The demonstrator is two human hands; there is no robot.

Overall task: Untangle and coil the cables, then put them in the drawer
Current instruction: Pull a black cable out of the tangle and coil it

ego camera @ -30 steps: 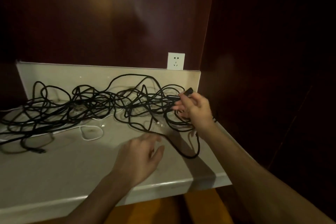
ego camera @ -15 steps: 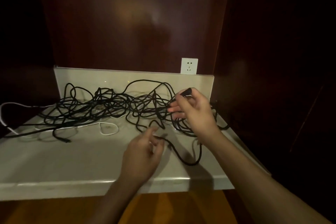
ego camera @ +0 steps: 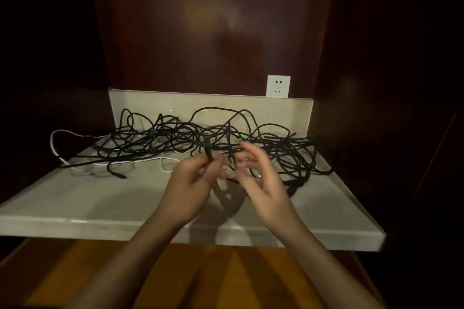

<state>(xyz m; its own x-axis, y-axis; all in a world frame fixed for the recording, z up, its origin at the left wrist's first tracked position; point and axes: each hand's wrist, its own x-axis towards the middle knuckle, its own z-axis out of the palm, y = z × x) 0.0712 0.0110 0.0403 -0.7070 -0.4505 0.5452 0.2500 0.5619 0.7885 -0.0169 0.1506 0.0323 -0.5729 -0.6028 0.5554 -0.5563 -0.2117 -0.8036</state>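
Black thin cables (ego camera: 175, 143) lie in one big tangle on the pale stone table (ego camera: 100, 203), from 9 o'clock to 3 o'clock along the back edge. The left hand (ego camera: 193, 183) pinches a black plug end (ego camera: 208, 150) between thumb and fingers. The right hand (ego camera: 261, 178) is blurred, its fingers spread and relaxed near the strands, and seems to hold nothing.

To do this step well, I think the left hand should keep the free end firmly, while the right hand follows that one cable and lifts it out loop by loop, not pulling hard, so knots do not tighten.

Counted: one white cable (ego camera: 150, 161) under the black ones and one white wall socket (ego camera: 278, 86) at 12 o'clock. The number of black cables I cannot tell.
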